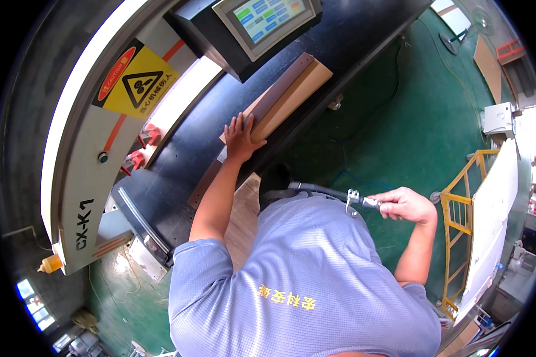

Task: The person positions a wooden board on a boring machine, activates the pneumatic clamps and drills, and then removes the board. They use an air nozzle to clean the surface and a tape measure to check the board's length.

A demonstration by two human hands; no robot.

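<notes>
Resting splayed on board (287, 105): left hand (240, 143); right hand (408, 205) gripping air gun (354, 197).

Your left hand (241, 141) lies spread on the boards (298, 88), which block a straight path along that edge of the counter (181, 128). Left of them, a dark strip of counter gives you room to pass, up to the red clamps (137, 159) and the white machine frame (71, 137), which wall off that side. Ahead, the screen box (203, 33) juts over the counter and narrows the gap beside the boards. Between your hands, the hose (321, 188) crosses before your waist to the air gun (369, 203) in your right hand (409, 205). Past that hand, you have room over the green floor (423, 128) until the yellow cart (458, 228).
</notes>
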